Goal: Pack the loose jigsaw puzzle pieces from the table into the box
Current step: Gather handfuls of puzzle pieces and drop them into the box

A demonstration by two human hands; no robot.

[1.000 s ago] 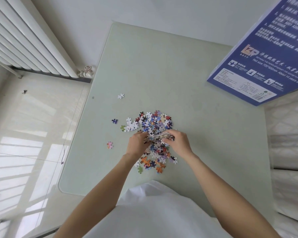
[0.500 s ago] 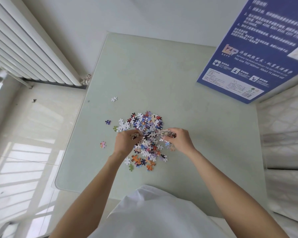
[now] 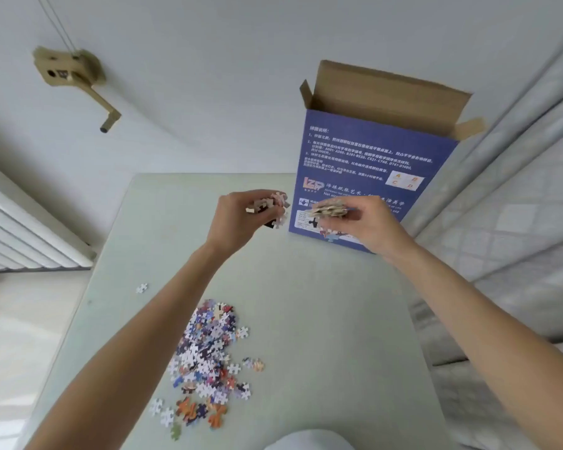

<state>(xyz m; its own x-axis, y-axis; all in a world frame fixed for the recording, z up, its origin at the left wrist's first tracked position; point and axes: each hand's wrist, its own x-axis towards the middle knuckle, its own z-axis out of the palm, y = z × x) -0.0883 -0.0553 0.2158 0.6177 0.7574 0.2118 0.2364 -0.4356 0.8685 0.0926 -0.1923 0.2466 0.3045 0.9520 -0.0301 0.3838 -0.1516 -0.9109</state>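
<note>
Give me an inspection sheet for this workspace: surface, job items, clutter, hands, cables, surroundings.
Surface: pale green table, mostly bare.
Job's things: blue puzzle box upright at the far right, top flaps open; main pile of loose pieces near the front edge; one stray piece toward the left edge.
Clutter: nothing seen.
Grippers: left hand raised, fingers closed on a few pieces; right hand raised in front of the box, holding a stacked bunch of pieces.
Cables: two thin cords running up from a tan wall crank.
Surroundings: white radiator on the left, pale quilted fabric on the right.
</note>
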